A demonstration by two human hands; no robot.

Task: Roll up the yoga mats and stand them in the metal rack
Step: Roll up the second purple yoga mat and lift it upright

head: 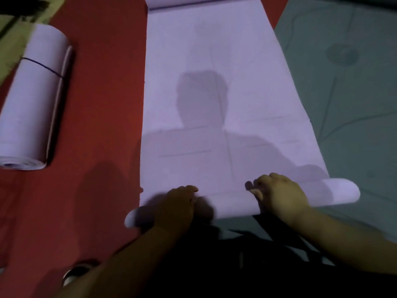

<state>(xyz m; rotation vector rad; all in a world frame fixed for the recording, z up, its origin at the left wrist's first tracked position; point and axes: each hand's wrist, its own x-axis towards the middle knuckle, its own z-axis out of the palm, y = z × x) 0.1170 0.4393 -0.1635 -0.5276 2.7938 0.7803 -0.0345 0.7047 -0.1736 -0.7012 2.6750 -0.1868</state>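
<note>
Here, a pale lilac yoga mat (214,82) lies unrolled lengthwise on the floor, running away from the person, and its near end is wound into a narrow roll (232,203) lying crosswise just in front of the person's dark clothing (236,265). Both hands sit on top of that roll. The left hand (176,203) is close to the roll's left end, its fingers curled over the top, though motion blur hides the finer detail. The right hand (281,196) is right of the roll's middle, knuckles up, with fingers and thumb curled round the roll. A short length of roll sticks out past each hand. The mat's far end (193,2) curls upward at the top edge of the view, and the person's shadow (202,100) falls across the flat part. The mat's left side lies on a red floor covering (103,104) and its right side on a grey-green sheet (354,104). Well apart to the left, a second lilac yoga mat (32,100) lies on its side on the red, fully rolled into a thick cylinder and bound by a thin dark band (43,66). A round metal object (75,274) shows at the lower left.
</note>
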